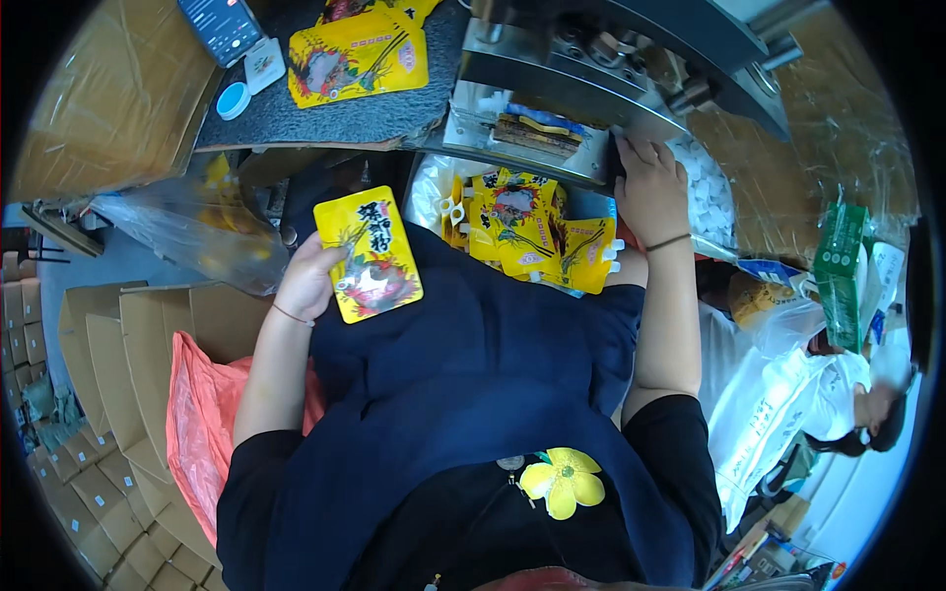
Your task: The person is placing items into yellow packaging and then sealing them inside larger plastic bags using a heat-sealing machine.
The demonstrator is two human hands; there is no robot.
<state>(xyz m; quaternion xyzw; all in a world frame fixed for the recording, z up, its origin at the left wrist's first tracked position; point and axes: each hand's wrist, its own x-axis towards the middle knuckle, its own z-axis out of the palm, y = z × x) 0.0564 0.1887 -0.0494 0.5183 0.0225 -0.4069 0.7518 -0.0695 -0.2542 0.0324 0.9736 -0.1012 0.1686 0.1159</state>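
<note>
A flat yellow pouch [370,256] with a food picture and dark lettering is pinched at its left edge by my left hand [310,278], above my lap. My right hand [650,187] is up against the right end of the metal press [581,163]. Its fingers are bent and their tips are partly hidden, so what they grip cannot be made out. Just below the press, between my arms, lies a heap of similar yellow pouches [527,227], some showing white spouts.
More yellow pouches [360,64], a phone [222,28] and a round blue-white lid [234,100] lie on the dark worktop [325,128]. White small parts [708,192] fill a container beside my right wrist. Cardboard boxes [138,364] and a red plastic bag [202,414] stand at left. Another person [852,399] is at right.
</note>
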